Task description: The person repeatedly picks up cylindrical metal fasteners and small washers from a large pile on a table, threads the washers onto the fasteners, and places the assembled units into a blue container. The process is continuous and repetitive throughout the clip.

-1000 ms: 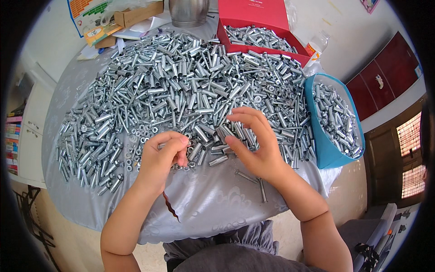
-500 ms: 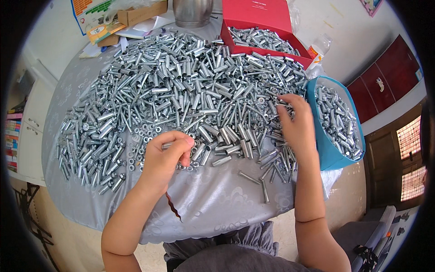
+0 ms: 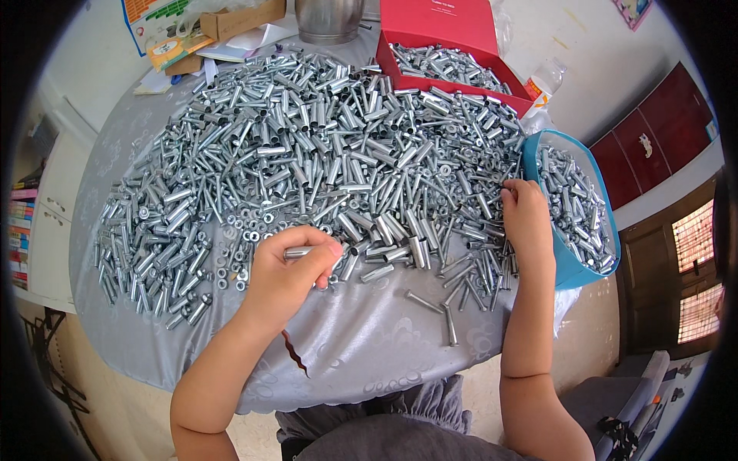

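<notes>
Over the near edge of a big heap of metal parts, my left hand is closed with a short silvery metal sleeve between thumb and fingers. My right hand reaches to the heap's right side, beside the blue box. Its thumb and fingers are drawn together at the parts there; whatever they pinch is hidden. Small nuts lie around and left of my left hand. Loose sleeves and long bolts lie between my hands at the heap's front.
The blue box holds many assembled-looking bolts, as does an open red box at the back. A metal pot, a cardboard box and a plastic bottle stand around the far edge. The grey tablecloth has a tear near my left forearm.
My right hand has moved right, toward the blue box, and its fingers have drawn together. My left hand has shifted slightly right, with more of the sleeve showing.
</notes>
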Demonstrator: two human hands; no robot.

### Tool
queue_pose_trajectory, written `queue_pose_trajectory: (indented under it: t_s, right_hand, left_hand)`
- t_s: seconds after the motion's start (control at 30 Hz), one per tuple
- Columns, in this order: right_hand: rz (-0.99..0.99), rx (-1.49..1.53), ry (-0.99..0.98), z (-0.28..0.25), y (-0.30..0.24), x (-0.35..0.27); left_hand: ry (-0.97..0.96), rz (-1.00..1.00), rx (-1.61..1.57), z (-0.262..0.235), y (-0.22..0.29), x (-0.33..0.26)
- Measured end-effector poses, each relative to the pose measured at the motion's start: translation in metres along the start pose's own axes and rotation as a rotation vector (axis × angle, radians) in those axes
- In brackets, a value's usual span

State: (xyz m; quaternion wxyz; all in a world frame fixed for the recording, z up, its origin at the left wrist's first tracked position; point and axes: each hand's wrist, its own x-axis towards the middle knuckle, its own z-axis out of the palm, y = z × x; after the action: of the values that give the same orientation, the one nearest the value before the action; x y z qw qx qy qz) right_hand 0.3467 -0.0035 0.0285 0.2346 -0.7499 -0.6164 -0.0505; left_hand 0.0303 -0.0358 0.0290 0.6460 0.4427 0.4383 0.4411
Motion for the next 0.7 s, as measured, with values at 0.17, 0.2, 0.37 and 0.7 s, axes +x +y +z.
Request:
queue_pose_trajectory:
  t_s: [0.17, 0.2, 0.37, 0.7]
  right_hand:
    - [-0.061, -0.011, 0.054, 0.005, 0.0, 0.002]
    - [-0.044, -0.012, 0.047, 0.006, -0.001, 0.004]
    - [0.006, -0.045, 0.046, 0.01, 0.0, 0.01]
    - [0.02, 0.006, 0.074, 0.01, -0.002, 0.007]
  left_hand:
    - [-0.008, -0.011, 0.023, 0.0, 0.001, -0.001]
    - [-0.012, -0.015, 0.033, -0.001, 0.001, -0.001]
    - [-0.044, -0.006, 0.037, -0.001, -0.001, -0.001]
    - [-0.058, 0.0, 0.025, 0.0, -0.004, -0.001]
